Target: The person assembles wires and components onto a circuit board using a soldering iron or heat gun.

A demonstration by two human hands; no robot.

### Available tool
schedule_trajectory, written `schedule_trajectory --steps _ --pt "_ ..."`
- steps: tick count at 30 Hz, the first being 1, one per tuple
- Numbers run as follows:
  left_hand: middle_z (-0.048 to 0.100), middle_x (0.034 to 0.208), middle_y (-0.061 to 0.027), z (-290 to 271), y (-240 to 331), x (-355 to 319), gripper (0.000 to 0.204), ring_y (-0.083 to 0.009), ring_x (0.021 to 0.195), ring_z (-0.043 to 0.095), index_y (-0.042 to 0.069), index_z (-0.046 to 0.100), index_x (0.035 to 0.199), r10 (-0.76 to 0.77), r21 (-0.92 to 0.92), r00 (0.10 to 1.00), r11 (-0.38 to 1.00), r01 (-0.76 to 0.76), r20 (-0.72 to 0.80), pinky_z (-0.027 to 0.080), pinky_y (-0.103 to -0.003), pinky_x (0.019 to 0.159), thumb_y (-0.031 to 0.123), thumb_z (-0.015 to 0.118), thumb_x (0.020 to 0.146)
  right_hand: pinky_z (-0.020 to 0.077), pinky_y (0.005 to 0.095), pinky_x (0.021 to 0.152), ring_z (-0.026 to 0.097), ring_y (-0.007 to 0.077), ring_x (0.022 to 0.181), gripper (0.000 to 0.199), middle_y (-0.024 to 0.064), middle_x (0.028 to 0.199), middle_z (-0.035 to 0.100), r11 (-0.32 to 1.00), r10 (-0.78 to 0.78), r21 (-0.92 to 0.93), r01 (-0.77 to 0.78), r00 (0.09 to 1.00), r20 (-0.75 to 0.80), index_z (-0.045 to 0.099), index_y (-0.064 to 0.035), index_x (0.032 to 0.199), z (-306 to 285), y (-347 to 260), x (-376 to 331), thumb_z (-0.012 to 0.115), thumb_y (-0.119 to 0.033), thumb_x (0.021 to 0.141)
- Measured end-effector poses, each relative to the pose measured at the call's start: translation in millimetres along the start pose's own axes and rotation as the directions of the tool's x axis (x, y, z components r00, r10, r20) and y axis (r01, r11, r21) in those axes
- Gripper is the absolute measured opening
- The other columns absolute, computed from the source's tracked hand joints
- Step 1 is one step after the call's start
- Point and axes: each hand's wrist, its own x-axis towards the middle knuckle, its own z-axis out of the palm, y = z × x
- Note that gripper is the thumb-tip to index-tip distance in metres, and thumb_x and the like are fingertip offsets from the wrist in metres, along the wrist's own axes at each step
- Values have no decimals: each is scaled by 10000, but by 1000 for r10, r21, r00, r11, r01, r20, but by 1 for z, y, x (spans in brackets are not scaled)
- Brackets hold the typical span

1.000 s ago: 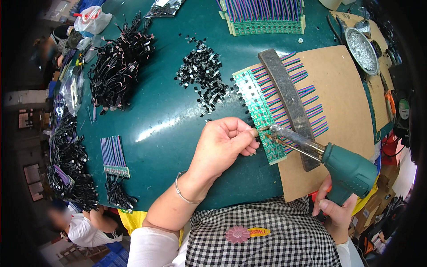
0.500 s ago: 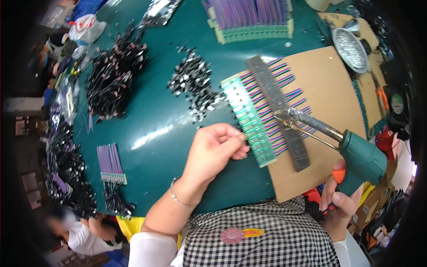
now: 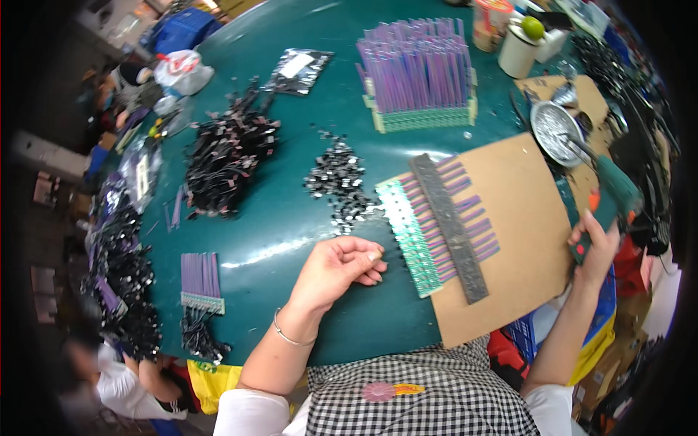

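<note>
My right hand (image 3: pixel 598 245) is wrapped round the handle of a green soldering gun (image 3: pixel 618 185) with an orange trigger. Its metal tip reaches into a round silver bowl (image 3: pixel 556 134) at the right. My left hand (image 3: pixel 340 269) hovers beside a green circuit board panel (image 3: pixel 408 240), thumb and fingertips pinched together; whatever lies between them is too small to make out. Rows of purple, multi-strand wires (image 3: pixel 476 225) run rightward from the panel across a brown cardboard sheet (image 3: pixel 534 218). A dark flat bar (image 3: pixel 451 232) lies across these wires.
Small black-and-silver parts (image 3: pixel 340 182) lie heaped beyond my left hand. Further left are a bundle of black cables (image 3: pixel 229 156) and a small wired board (image 3: pixel 202 299). A block of upright purple wires (image 3: pixel 418 69) stands at the back, near a white cup (image 3: pixel 518 54).
My right hand has carried the soldering gun away from the wired panel, rightward and farther off, to the silver bowl. My left hand stays pinched near the panel. The whole view has shifted.
</note>
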Motion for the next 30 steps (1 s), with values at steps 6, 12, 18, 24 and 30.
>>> schedule_trajectory --steps 6,12,18,24,30 --pt "634 760 -52 -58 -2 -6 128 -81 649 574 -16 621 904 342 431 870 886 -172 -356 483 -206 584 85 605 829 382 200 442 468 85 479 446 111 1191 501 996 -83 -3 84 988 134 420 49 1216 -22 2 2 508 -1 782" --pt "597 760 -97 -42 -4 7 198 -246 696 594 51 630 800 569 818 782 558 -140 -254 470 -342 633 182 716 679 370 201 437 470 81 510 455 149 1201 490 967 -199 -117 225 959 201 402 71 1216 -48 -22 -22 525 -50 795" --pt "571 785 -67 -38 -4 6 109 -254 722 578 69 596 765 563 881 802 462 -105 -200 461 -354 639 155 656 737 351 176 392 435 74 424 540 63 676 501 979 -200 35 201 911 360 379 66 1207 -17 -27 -54 565 -98 728" --pt "553 817 -103 -42 -6 2 74 -321 786 546 46 539 803 677 939 724 319 -131 -129 450 -398 676 109 576 791 423 203 344 480 101 476 626 189 1147 431 993 -75 108 36 921 383 327 81 1189 3 -36 -83 633 -137 688" --pt "560 731 -2 -33 -3 -5 117 -59 592 483 25 574 925 421 450 884 842 -298 -202 424 -210 537 115 504 899 423 214 312 487 111 469 682 174 1088 455 985 25 150 -90 920 392 319 85 1183 2 -41 -103 677 -161 658"
